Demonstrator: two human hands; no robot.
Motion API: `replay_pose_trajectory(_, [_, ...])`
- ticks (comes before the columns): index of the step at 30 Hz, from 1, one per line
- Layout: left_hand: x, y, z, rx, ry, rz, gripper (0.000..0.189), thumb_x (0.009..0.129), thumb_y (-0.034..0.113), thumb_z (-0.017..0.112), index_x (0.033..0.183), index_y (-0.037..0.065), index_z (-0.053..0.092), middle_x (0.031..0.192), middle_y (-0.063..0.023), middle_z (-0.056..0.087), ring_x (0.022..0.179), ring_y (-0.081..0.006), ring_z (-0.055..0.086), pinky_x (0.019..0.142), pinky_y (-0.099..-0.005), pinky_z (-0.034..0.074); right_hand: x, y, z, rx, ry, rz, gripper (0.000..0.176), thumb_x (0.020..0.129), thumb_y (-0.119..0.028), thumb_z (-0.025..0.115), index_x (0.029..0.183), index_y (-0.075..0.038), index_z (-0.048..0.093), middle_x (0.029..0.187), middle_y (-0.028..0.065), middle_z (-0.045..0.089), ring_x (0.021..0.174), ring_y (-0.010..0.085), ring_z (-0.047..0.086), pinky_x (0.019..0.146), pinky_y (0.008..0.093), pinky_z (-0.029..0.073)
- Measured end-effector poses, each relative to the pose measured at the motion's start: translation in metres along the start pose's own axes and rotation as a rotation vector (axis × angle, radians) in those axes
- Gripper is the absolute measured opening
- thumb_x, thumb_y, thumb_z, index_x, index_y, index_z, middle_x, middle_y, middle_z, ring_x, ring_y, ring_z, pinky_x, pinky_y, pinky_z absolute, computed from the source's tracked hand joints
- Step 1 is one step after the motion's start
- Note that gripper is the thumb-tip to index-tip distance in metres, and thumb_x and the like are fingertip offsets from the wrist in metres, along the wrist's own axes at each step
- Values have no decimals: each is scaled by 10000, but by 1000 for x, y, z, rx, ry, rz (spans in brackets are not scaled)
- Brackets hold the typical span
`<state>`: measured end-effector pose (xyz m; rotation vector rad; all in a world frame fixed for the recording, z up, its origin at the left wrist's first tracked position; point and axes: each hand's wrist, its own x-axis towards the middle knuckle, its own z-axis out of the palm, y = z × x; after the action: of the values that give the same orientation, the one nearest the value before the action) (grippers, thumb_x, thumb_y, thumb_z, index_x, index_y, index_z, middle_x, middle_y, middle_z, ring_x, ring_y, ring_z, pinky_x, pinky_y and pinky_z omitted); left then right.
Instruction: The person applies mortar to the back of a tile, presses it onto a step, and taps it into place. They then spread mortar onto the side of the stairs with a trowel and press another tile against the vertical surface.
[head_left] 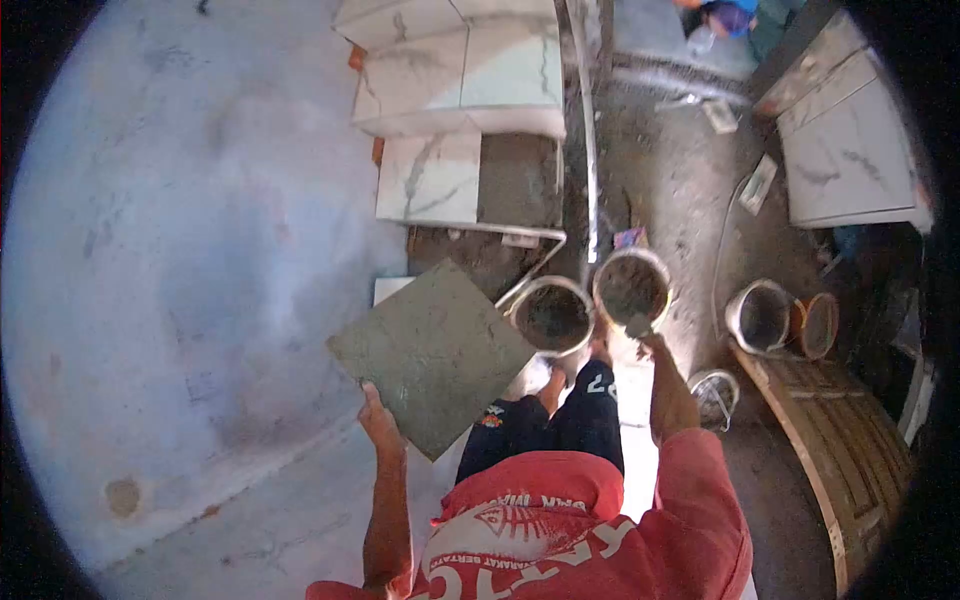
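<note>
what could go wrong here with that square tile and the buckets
The square tile is held near one edge by the left hand, so it might tip or slip, perhaps onto the bare feet. The left bucket and right bucket stand close to those feet and could get kicked over.

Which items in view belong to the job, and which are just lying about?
In use:
- square tile, in left hand
- tool, likely a trowel, in right hand
- front bucket at that hand
- bucket beside it, probably

Apparently lying about:
- white bucket, orange bucket, far right
- wooden panel
</note>
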<state>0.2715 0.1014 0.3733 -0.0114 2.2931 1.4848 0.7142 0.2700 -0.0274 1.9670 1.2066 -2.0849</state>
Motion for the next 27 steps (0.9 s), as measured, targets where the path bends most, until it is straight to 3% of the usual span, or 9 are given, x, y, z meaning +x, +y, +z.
replay_pose_trajectory(7, [-11,7,53,-139,-26,-150,485,873,379,503,1042,-75,496,1004,-125,560,851,-234,558,737,-369,456,2,-16,5,-566,266,36,463,800,-384,545,920,63,557,831,242,591,830,379,580,749,480,447])
replay_pose_trajectory(8, [-13,6,60,-152,-35,-157,485,873,379,503,1042,-75,496,1004,-125,560,851,-234,558,737,-369,456,-15,-15,5,-558,398,-102,471,789,-403,563,869,61,557,771,247,594,759,408,583,658,435,455])
replay_pose_trajectory(9, [-15,4,68,-164,-30,-177,486,874,376,501,1057,-74,489,1025,-123,554,865,-236,557,748,-373,457,-28,-24,1,-493,387,6,489,770,-433,570,897,37,532,869,258,581,830,426,561,694,477,443])
replay_pose_trajectory(11, [-22,10,84,-190,-32,-181,487,875,372,499,1072,-73,482,1046,-121,548,879,-238,556,759,-377,459,-36,-4,-4,-438,526,-265,420,798,-361,567,847,52,514,668,204,577,586,335,586,549,412,464])
replay_pose_trajectory(13, [-29,16,103,-246,46,-180,483,873,365,505,1096,-62,473,1072,-117,539,927,-237,545,797,-369,449,-34,-7,-14,-171,403,-56,374,797,-324,581,806,44,516,573,116,537,452,217,536,428,346,441])
replay_pose_trajectory(17, [-30,15,108,-223,-37,-165,562,870,392,492,1189,-59,390,1163,-153,484,1028,-284,501,867,-411,407,1,28,-18,-225,415,-27,390,779,-343,612,754,34,518,500,50,483,398,153,483,355,292,397])
replay_pose_trajectory(21, [-40,35,123,-300,-90,-130,541,877,382,482,1193,-48,393,1182,-139,476,1029,-274,499,896,-397,393,-123,-71,-10,209,356,-142,324,790,-310,619,834,2,542,550,23,493,404,101,455,344,245,364])
replay_pose_trajectory(24, [-43,38,126,-358,-159,-133,530,881,376,476,1195,-43,393,1199,-128,467,1049,-264,484,917,-391,378,-198,-106,-3,480,119,-255,148,791,-120,526,908,-30,515,620,-14,493,463,58,454,390,190,362])
replay_pose_trajectory(27, [-47,44,136,-373,-186,-116,519,881,361,485,1205,-32,387,1217,-121,457,1077,-256,471,926,-390,372,-245,-154,12,430,119,-431,183,739,-109,572,905,-55,517,632,-16,481,484,60,450,416,206,363])
